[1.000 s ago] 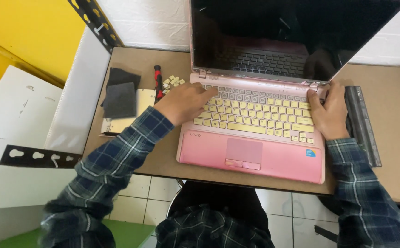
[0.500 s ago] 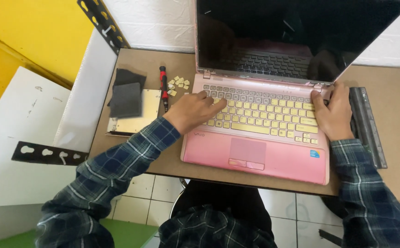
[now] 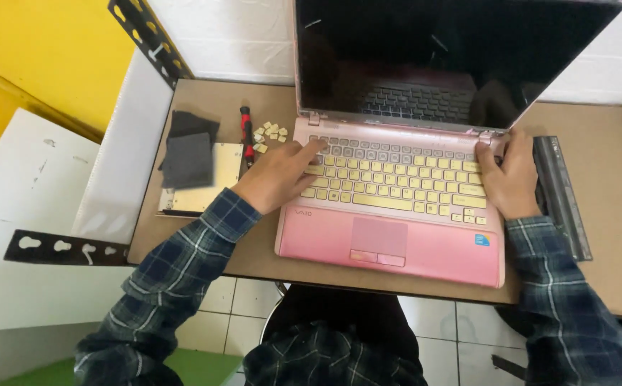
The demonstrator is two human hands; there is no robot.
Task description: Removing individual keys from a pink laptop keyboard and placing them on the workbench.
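Several pale loose keycaps (image 3: 271, 132) lie left of the pink laptop (image 3: 396, 207), whose keyboard mostly looks filled, while the left hand (image 3: 276, 177) and right hand (image 3: 509, 179) rest spread and empty on its far corners.

Repair bench — screwdriver (image 3: 245, 134), loose keycaps (image 3: 271, 132).

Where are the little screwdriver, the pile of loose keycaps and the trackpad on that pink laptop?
screwdriver (image 3: 245, 136), head view, on the middle of its red and black handle.
loose keycaps (image 3: 271, 132), head view, on the centre of the small pale pile.
trackpad (image 3: 380, 236), head view, on its flat pink middle.
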